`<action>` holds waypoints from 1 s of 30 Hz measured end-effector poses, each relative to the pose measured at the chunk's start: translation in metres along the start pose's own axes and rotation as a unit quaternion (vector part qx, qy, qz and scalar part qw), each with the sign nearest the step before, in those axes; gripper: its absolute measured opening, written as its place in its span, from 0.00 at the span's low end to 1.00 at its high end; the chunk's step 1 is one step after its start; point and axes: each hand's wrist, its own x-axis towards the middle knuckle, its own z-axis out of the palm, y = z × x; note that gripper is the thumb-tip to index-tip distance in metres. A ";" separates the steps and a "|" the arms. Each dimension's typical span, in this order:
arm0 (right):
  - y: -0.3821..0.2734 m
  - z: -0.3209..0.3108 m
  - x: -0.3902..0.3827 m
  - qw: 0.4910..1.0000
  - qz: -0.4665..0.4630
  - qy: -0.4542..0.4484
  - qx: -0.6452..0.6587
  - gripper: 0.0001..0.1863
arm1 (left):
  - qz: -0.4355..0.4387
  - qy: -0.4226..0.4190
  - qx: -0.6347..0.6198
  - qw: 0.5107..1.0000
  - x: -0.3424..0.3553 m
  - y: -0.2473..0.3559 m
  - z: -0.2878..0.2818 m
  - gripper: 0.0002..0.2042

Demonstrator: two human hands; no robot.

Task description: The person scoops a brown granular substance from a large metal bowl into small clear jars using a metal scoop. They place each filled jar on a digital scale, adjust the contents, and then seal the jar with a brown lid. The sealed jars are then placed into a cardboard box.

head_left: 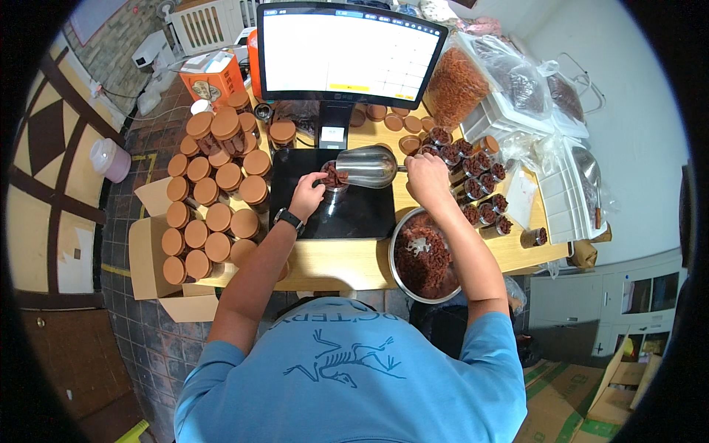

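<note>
On a black scale platform [332,218], my left hand [307,195] grips a clear jar [335,193] heaped with dark reddish-brown pieces [332,174]. My right hand [427,177] is closed on the handle of a metal scoop [368,164], whose mouth is tipped against the top of the jar. Below my right forearm, toward the table's front edge, a large steel bowl [395,273] holds more dark pieces [419,264], with a small whitish item lying on them.
Many brown-lidded jars [218,216] cover the left by a cardboard box [145,244]. Several open filled jars [487,184] stand right, loose lids [410,145] behind them. A monitor [351,52] rises at the back. Bags [461,81] and white crates [557,192] line the right.
</note>
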 end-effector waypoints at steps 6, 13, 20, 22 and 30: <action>0.004 0.002 0.000 0.999 0.008 0.011 -0.037 0.04 | -0.006 0.003 -0.002 1.000 -0.001 -0.002 0.001 0.17; 0.011 -0.002 -0.018 0.997 0.047 0.053 -0.012 0.03 | 0.057 0.036 0.049 0.997 0.001 -0.006 0.002 0.17; 0.018 0.020 -0.130 0.905 0.302 -0.013 0.298 0.11 | 0.144 0.068 -0.004 0.987 -0.056 -0.025 0.005 0.13; 0.012 0.034 -0.179 0.856 0.339 -0.013 0.390 0.13 | 0.126 -0.125 -0.087 0.980 -0.083 -0.069 0.001 0.11; -0.003 0.052 -0.281 0.819 0.479 -0.237 0.209 0.14 | -0.207 -0.264 -0.023 0.942 -0.166 -0.078 0.007 0.11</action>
